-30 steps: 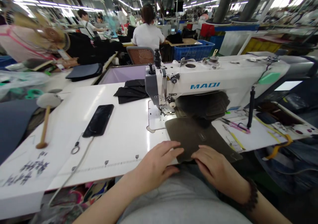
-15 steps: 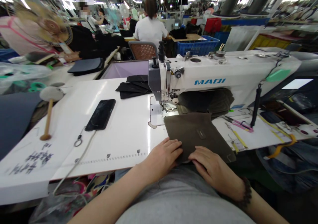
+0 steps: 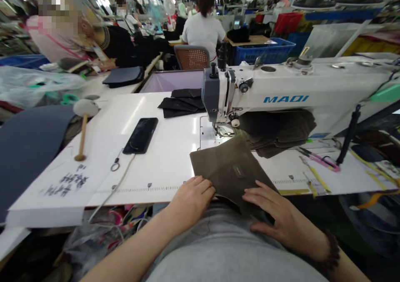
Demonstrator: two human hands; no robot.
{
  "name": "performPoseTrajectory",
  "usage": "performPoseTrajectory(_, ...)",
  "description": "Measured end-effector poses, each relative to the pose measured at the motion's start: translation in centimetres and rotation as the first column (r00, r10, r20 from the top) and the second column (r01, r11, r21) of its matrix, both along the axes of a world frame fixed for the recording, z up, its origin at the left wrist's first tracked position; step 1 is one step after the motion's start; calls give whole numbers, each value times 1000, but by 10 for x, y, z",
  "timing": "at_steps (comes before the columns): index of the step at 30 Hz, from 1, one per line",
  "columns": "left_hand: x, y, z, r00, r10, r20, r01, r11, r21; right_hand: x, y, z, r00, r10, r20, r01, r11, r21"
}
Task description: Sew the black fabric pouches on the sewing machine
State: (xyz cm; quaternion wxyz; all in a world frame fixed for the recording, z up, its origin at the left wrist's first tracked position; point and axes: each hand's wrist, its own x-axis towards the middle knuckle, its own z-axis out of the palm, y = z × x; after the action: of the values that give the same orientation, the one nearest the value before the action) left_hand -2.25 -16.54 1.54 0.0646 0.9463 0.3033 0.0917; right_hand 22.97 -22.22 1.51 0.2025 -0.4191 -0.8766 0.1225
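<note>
An olive-brown fabric panel (image 3: 225,161) with a small label (image 3: 238,171) lies at the table's front edge, its near part hanging toward my lap. My left hand (image 3: 192,196) has its fingers bent together over the panel's left edge, thumb out of sight. Spread over the right side of the panel, my right hand (image 3: 276,213) touches it with the fingertips, thumb held apart. Just beyond the panel stands the head of a white sewing machine (image 3: 284,86). The panel's far corner reaches close to the needle area (image 3: 223,132).
Under the machine arm lies a stack of olive-brown pieces (image 3: 278,132). Black fabric pieces (image 3: 184,103), a phone (image 3: 140,135) with a cable and a wooden-handled mallet (image 3: 83,128) lie leftward. Pink-handled snippers (image 3: 325,161) are at right. A person (image 3: 203,28) sits ahead.
The panel has turned and shifted left, away from the stack. My right hand has spread its fingers and thumb. The camera view has swung left.
</note>
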Motion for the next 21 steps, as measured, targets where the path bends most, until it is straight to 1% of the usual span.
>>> performPoseTrajectory(3, -7, -7, 1, 994, 94, -51, -92, 995, 37, -10, 3, -2, 1000, -5, -23, 5, 1000, 8)
performPoseTrajectory(6, -7, -15, 1, 980, 184, -79, -180, 982, 53, -26, 9, -5, 998, -31, -60, 31, 1000, 4)
performPoseTrajectory(8, -6, -19, 2, 978, 197, -70, -197, 980, 9, -35, 15, -7, 994, -45, -104, 45, 999, -11)
performPoseTrajectory(11, -10, -19, 11, 991, 137, -4, -136, 984, -117, -41, 28, -8, 977, -38, -210, 22, 997, -77)
performPoseTrajectory(13, -21, -18, 22, 995, 78, 62, -64, 978, -199, -38, 37, -7, 950, -74, -304, 20, 984, -176)
performPoseTrajectory(14, -30, -16, 28, 994, 57, 89, -35, 972, -234, -35, 41, -6, 930, -114, -349, 30, 971, -238)
performPoseTrajectory(16, -52, -14, 35, 993, 53, 102, -20, 954, -299, -28, 49, -5, 881, -205, -425, 47, 935, -353)
performPoseTrajectory(18, -74, -10, 33, 994, 80, 77, -46, 927, -372, -23, 56, -5, 836, -254, -487, 35, 910, -414)
performPoseTrajectory(20, -89, -6, 24, 990, 112, 82, -68, 907, -415, -21, 62, -6, 804, -258, -536, 2, 902, -431)
performPoseTrajectory(21, -92, -3, 18, 987, 124, 106, -70, 907, -415, -22, 64, -6, 799, -252, -547, -11, 902, -431)
